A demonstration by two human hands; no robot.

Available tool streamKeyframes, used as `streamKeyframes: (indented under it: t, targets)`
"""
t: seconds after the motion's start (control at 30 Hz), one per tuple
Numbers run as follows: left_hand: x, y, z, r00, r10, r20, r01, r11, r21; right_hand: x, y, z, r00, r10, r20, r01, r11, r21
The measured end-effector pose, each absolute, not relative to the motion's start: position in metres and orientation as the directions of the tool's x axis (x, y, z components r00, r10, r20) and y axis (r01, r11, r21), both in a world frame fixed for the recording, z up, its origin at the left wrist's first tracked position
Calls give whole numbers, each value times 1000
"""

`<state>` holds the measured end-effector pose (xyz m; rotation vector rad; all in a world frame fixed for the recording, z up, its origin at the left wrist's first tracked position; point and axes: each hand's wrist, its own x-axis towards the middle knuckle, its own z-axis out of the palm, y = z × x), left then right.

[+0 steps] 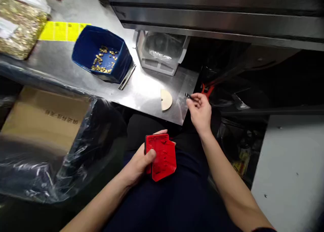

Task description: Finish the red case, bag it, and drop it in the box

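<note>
Left hand (pixel 140 161): grips red plastic piece (pixel 162 156) over lap. Right hand (pixel 199 110): pinches small dark part (pixel 188 96) at table (pixel 149 86) near-right corner, beside half-round disc (pixel 166 99)

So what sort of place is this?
Likely a factory small-parts assembly bench: a steel worktop, a blue bin of small brass pieces, a red moulded plate in the left hand, a small dark part pinched in the right hand.
</note>
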<state>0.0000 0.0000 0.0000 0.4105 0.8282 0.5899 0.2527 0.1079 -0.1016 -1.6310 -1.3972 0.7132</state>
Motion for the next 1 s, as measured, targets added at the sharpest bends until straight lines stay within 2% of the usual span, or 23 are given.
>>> streamKeyframes:
  t: [0.1,0.17,0.23,0.3,0.37,0.43,0.47,0.5,0.53,0.57,0.6,0.73,0.9,1.0]
  targets:
    - [-7,1,11,531,631,-565,-177,735,655,234,155,-121,192,971,143,732,-44,-680]
    - [-11,1,17,519,621,-587,-81,719,690,227,173,-130,161,981,112,832,-73,-550]
    - [-13,-1,21,490,623,-609,-12,704,710,226,177,-132,123,991,53,875,-83,-477]
    - [-12,-2,21,448,650,-614,22,679,734,230,165,-124,85,996,40,858,-53,-511]
    - [-9,-2,18,382,676,-630,39,669,742,234,140,-104,76,995,62,778,-20,-629]
    - [-5,-1,12,299,685,-665,35,688,725,233,102,-73,32,999,30,623,4,-782]
    - [-2,0,8,264,679,-685,27,705,709,231,81,-57,-63,998,-32,535,7,-845]
    - [1,2,4,231,672,-703,21,719,694,227,59,-41,-234,965,-119,437,-5,-899]
    - [4,3,1,198,669,-716,20,728,686,222,38,-27,-423,888,-180,349,-24,-937]
    - [7,5,-2,168,669,-724,23,731,682,216,19,-15,-561,799,-215,317,-32,-948]
    - [11,8,-5,149,668,-729,29,734,678,210,3,-7,-611,762,-216,330,-4,-944]
    - [21,22,-10,186,676,-713,37,721,692,201,-25,-3,-511,844,-160,389,61,-919]
    - [26,39,-17,241,803,-546,18,558,829,216,-21,-9,-464,866,-185,229,-84,-970]
    - [28,40,-22,254,823,-508,-36,533,846,219,-24,-8,-457,863,-215,172,-151,-973]
